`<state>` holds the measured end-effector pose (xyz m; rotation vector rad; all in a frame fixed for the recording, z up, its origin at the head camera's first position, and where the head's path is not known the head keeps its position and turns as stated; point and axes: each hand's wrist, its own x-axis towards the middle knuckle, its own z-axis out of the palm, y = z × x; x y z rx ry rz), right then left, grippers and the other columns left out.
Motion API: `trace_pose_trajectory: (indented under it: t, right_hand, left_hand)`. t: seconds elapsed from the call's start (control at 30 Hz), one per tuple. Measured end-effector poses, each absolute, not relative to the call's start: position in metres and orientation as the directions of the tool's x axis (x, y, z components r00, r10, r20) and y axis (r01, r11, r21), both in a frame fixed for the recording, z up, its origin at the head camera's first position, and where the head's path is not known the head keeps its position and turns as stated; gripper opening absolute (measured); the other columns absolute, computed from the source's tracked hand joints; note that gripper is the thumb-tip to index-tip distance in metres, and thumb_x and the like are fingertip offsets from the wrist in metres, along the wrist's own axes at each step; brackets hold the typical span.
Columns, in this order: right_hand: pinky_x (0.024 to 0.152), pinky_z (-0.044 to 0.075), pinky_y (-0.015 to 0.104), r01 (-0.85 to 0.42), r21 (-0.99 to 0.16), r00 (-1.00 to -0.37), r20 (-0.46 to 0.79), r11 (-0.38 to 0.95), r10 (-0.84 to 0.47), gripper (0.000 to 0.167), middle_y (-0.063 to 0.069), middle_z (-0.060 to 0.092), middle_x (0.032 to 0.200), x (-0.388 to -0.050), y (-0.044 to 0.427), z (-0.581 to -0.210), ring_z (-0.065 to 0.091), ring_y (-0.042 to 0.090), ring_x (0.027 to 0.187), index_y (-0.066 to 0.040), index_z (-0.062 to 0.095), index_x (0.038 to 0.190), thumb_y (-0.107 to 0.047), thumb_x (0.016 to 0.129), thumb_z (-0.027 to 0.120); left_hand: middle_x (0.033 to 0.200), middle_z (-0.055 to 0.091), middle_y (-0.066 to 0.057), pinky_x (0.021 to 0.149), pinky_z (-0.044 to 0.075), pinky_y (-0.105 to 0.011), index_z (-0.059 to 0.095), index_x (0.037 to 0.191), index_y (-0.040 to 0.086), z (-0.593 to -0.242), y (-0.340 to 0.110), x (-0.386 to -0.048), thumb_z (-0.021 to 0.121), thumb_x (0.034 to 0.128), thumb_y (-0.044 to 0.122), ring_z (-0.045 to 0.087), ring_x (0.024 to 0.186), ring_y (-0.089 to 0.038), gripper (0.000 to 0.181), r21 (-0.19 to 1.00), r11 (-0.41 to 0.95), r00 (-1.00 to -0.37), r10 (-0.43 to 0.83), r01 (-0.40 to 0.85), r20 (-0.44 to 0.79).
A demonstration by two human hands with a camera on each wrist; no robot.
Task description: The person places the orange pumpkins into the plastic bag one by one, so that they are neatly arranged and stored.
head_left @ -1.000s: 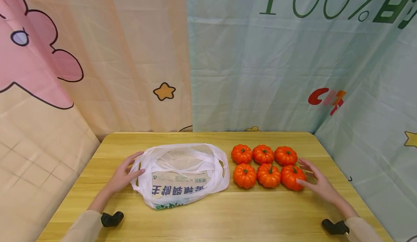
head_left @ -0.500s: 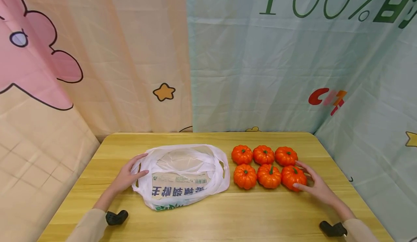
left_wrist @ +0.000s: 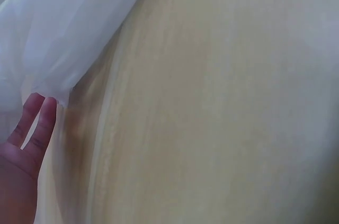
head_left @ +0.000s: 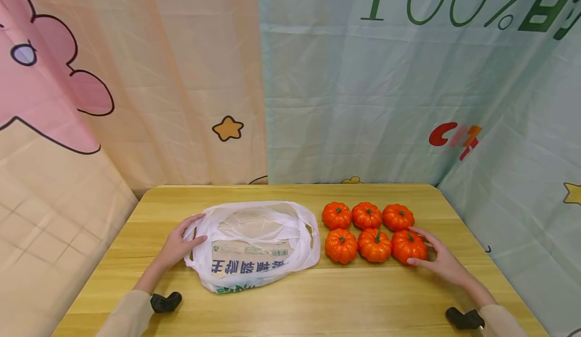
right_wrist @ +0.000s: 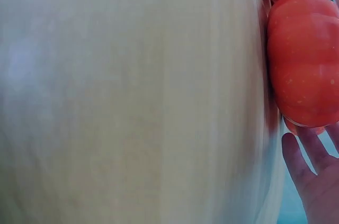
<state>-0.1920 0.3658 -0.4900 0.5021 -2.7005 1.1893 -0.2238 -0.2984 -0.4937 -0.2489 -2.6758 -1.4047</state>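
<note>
The pumpkin point(head_left: 408, 249) farthest right of the bag point(head_left: 299, 260) is probably light, hard, slick; cup its sides. The right hand point(head_left: 444, 265), fingers apart, flanks it, grip unclear; the left hand point(head_left: 178, 245), fingers spread, touches the bag.

Six orange pumpkins point(head_left: 374, 249) sit beside a white bag point(head_left: 300, 261).

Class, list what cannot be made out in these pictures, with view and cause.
Head view: underside of the white bag, hidden by the bag itself.
Head view: fine print left of the barcode, too small.
Left wrist view: rest of the left hand, beyond the left edge.
Right wrist view: parts of the right hand and nearest pumpkin, beyond the right edge.
</note>
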Motion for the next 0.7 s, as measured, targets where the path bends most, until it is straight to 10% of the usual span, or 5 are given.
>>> trace_pose_trajectory:
  t: [0.7]
  right_hand:
    - [0.084, 0.041, 0.013, -0.35, -0.652, -0.937, 0.24, 0.673, -0.254, 0.076, 0.001, 0.045, 0.137, -0.1929, 0.3673, -0.49, 0.035, -0.02, 0.11, -0.011, 0.044, 0.141, -0.017, 0.075, 0.081]
  left_hand:
    - [0.153, 0.029, -0.026, 0.111, 0.018, -0.068, 0.035, 0.147, 0.007, -0.4924, -0.3012, -0.2313, 0.069, 0.0876, 0.017, 0.021, 0.141, -0.05, 0.069, 0.817, 0.55, -0.984, 0.057, 0.171, 0.167]
